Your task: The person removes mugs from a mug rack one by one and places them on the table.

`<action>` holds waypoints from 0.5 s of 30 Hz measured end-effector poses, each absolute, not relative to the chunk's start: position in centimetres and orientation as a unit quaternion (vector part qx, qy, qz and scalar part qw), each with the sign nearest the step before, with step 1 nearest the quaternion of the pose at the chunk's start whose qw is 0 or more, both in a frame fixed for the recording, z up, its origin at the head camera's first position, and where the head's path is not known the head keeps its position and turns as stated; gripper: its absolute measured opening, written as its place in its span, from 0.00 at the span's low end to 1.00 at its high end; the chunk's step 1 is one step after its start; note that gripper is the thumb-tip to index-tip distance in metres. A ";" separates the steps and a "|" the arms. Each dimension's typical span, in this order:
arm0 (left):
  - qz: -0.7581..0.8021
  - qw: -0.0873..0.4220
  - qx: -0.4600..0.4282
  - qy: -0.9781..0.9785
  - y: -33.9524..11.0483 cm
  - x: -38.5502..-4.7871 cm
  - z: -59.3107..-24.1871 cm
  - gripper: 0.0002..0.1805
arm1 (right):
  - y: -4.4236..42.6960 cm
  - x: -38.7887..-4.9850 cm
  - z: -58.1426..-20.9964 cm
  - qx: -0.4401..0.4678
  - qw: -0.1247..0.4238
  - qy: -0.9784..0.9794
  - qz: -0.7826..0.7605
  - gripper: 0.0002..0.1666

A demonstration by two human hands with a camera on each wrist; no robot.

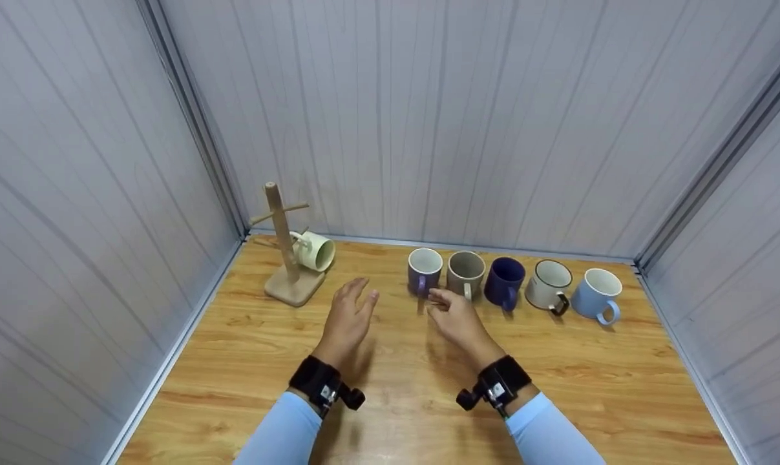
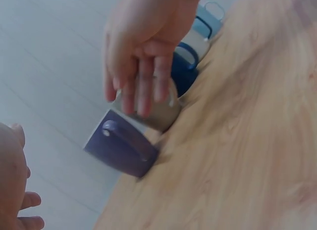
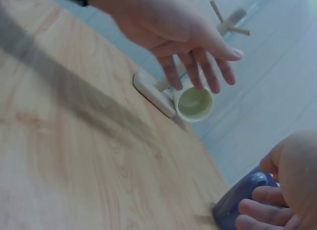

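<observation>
My left hand (image 1: 347,318) hovers over the table right of a wooden mug tree (image 1: 282,232), fingers loosely extended, holding nothing. A pale yellow-green mug (image 1: 315,251) hangs sideways by its handle on a low peg of the tree. My right hand (image 1: 459,321) is held in front of a purple mug (image 1: 424,271) and a grey-beige mug (image 1: 465,274), its fingers slightly bent with nothing between them. Near its fingertips is the purple mug's handle; the right wrist view shows the purple mug (image 3: 237,200) partly hidden behind that hand, and contact cannot be told.
The row continues rightward with a dark blue mug (image 1: 505,284), a white mug (image 1: 548,285) with dark rim and handle, and a light blue mug (image 1: 596,294). All stand upright on the wooden table (image 1: 396,413). Pale panel walls (image 1: 390,129) enclose the back and both sides.
</observation>
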State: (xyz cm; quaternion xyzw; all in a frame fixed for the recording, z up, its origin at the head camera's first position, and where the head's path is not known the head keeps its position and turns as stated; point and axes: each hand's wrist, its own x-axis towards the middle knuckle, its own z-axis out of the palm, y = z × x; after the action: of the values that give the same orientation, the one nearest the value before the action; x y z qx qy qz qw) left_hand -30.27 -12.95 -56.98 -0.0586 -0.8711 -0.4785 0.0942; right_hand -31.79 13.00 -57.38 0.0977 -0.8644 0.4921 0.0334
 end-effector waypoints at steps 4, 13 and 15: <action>-0.466 0.100 -0.040 -0.878 -14.4 -30.5 -56.0 0.31 | 13.4 -30.5 -56.6 0.127 0.047 -0.885 0.446 0.26; -0.407 0.142 -0.002 -0.902 -17.6 -31.2 -54.0 0.37 | 13.6 -29.1 -54.7 0.227 0.077 -0.917 0.319 0.35; -0.391 0.148 0.006 -0.908 -18.2 -31.4 -53.5 0.38 | 13.4 -29.1 -54.2 0.242 0.078 -0.919 0.300 0.37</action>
State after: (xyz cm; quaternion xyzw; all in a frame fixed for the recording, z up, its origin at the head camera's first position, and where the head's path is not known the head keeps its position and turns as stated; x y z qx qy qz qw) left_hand -31.45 -18.22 -53.53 0.0057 -0.9083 -0.3913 0.1479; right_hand -29.14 13.44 -54.21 0.2423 -0.9192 0.3002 0.0785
